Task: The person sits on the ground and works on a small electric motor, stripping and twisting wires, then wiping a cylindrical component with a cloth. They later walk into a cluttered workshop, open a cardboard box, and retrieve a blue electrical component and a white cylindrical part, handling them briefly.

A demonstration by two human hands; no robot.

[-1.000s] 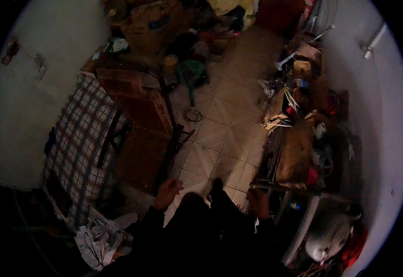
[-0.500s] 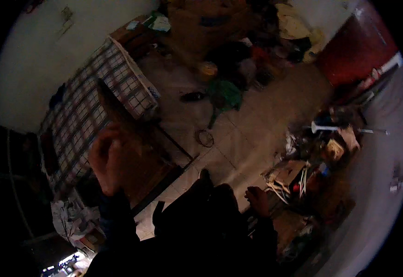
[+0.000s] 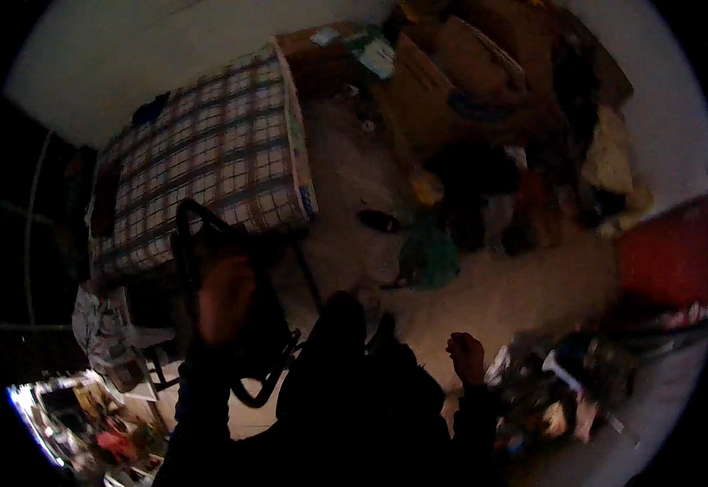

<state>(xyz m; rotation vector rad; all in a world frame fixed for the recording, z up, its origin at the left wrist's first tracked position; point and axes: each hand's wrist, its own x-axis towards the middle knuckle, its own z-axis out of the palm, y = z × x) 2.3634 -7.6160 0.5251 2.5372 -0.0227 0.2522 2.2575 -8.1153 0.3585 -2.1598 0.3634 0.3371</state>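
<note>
My left hand (image 3: 226,299), smeared by motion, is over a dark chair-like metal frame (image 3: 261,394) with rounded bars. Its fingers are too blurred to show whether they grip the frame. Low on the right, my right hand (image 3: 466,355) hangs free above the floor, its fingers loosely bent and apart with nothing visible in them. Between the two hands are my dark-clothed legs (image 3: 346,357).
A checked mattress (image 3: 216,154) lies at the left. Large cardboard boxes (image 3: 427,97) stand at the back. On the floor are a green bag (image 3: 429,258) and a dark shoe (image 3: 378,221). A cluttered heap (image 3: 569,390) lines the right wall, near a red panel (image 3: 666,260).
The view has turned and moved forward, with the mattress and boxes now nearer. The brown panel seen under my left hand no longer shows; the dark frame does. My right hand's fingers are more bent.
</note>
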